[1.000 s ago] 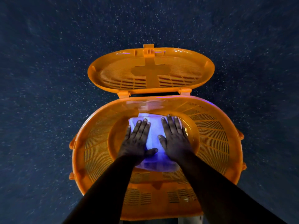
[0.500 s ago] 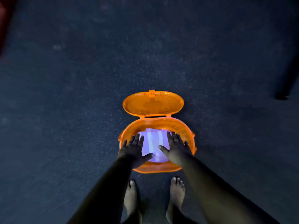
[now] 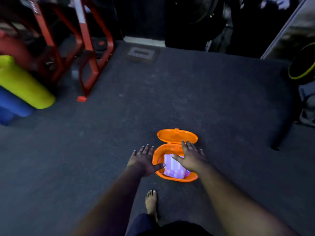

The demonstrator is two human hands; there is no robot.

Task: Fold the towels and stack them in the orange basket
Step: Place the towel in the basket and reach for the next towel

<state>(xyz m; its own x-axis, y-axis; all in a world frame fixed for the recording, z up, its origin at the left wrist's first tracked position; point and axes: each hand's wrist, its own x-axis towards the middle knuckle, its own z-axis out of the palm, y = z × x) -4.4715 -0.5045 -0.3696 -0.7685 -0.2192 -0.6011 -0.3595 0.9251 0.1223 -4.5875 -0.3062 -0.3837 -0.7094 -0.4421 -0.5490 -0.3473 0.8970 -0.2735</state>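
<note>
Folded pale towels [image 3: 172,166] already lie in the open orange plastic basket [image 3: 177,179]; both hands [image 3: 144,160] [image 3: 190,159] hover above it, fingers spread, empty; seemingly finished.

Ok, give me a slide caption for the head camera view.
Both open hands, left and right, hover above the open orange basket holding a folded towel.

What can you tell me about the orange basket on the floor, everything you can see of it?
The orange basket is an oval tub that looks like plastic, standing upright on the dark floor in front of the person's bare foot. Its hinged lid is swung open at the far side. Inside lies a folded pale towel, glowing violet in this light. The left hand and right hand are spread open above it; whether either touches the rim cannot be told.
</note>
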